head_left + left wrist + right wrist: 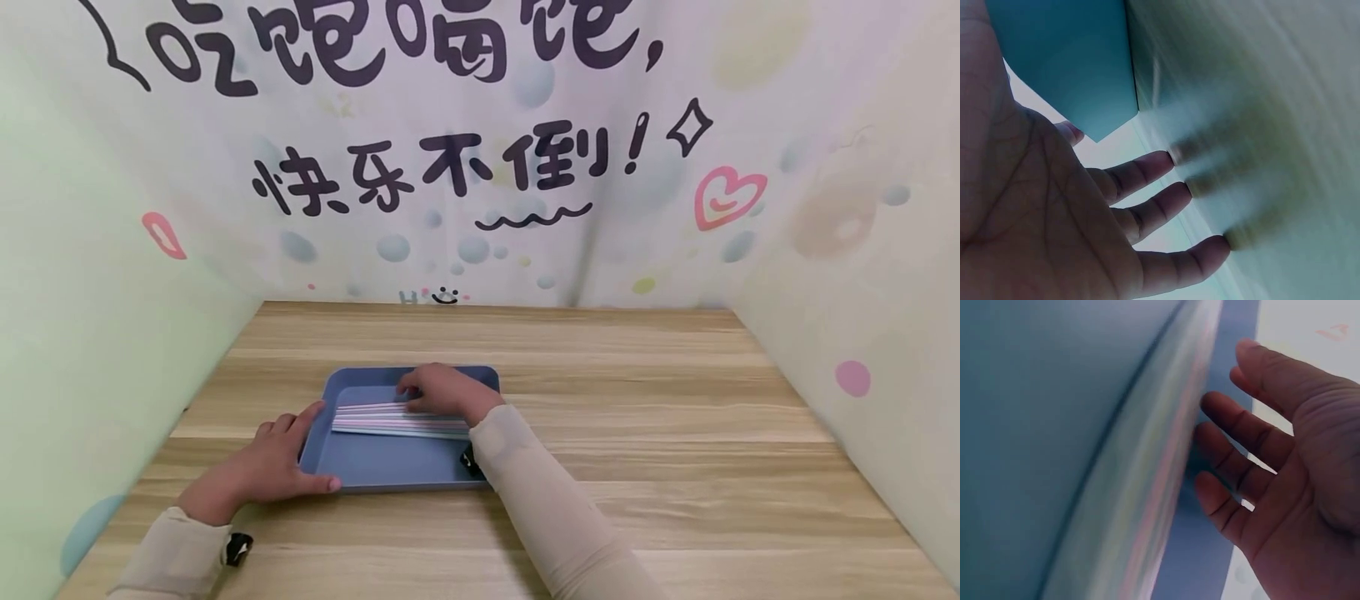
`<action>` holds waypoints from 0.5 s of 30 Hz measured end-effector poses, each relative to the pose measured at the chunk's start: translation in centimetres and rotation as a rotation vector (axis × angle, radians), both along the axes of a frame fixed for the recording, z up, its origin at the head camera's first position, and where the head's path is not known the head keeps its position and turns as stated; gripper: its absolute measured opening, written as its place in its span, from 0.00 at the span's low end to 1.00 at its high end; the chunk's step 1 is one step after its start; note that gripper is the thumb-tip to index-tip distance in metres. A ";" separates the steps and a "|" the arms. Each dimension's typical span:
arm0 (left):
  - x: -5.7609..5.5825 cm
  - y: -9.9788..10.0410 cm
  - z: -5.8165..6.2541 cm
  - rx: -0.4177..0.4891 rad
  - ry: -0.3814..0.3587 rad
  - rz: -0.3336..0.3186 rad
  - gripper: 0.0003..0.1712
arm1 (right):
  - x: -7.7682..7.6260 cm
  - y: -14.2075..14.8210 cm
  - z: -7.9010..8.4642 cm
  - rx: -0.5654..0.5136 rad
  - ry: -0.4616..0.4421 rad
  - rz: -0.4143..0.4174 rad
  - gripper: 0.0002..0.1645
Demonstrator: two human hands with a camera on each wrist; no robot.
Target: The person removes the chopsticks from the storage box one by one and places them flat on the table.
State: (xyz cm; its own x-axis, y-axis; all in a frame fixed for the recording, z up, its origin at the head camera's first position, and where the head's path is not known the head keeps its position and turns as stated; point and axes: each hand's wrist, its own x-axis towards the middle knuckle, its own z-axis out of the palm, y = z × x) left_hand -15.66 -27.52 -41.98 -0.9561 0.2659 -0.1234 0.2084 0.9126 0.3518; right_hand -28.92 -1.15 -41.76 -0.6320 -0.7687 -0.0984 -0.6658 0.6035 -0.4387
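Note:
A blue rectangular tray (375,467) lies on the wooden table, and a bundle of thin pastel straws (371,419), pink, white and pale blue, stretches across it. My left hand (273,458) is at the tray's left end with fingers spread, thumb along the front edge. In the left wrist view, the fingertips of the left hand (1072,206) meet the tabletop beside the tray corner (1085,75). Over the far side of the straws reaches my right hand (446,390). The right wrist view has its loosely bent fingers (1216,494) alongside the straws (1154,500), gripping none.
Behind the wooden table (637,375) stands a back wall (450,233) with black lettering and drawings. Pale side walls bound the table at left and right. Small black items (238,550) sit at the wrists by the beige sleeves (555,508).

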 end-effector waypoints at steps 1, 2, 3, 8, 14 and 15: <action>0.0 0.0 0.0 -0.001 0.000 -0.001 0.71 | 0.0 0.0 -0.1 0.002 0.002 -0.001 0.16; 0.0 0.0 -0.1 -0.001 0.001 -0.002 0.71 | 0.0 0.0 -0.2 0.004 0.004 -0.002 0.16; 0.0 0.0 -0.1 -0.002 0.002 -0.003 0.71 | 0.0 0.0 -0.3 0.006 0.005 -0.002 0.16; -0.1 0.0 -0.2 -0.005 0.008 -0.003 0.71 | 0.0 0.0 -0.6 0.003 0.023 0.002 0.15; 0.0 -0.1 -0.4 -0.002 0.014 -0.002 0.71 | 0.1 0.0 -0.6 -0.002 0.035 0.009 0.14; 0.0 -0.1 -0.4 0.000 0.016 -0.002 0.71 | 0.2 -0.1 -0.6 -0.002 0.037 0.011 0.14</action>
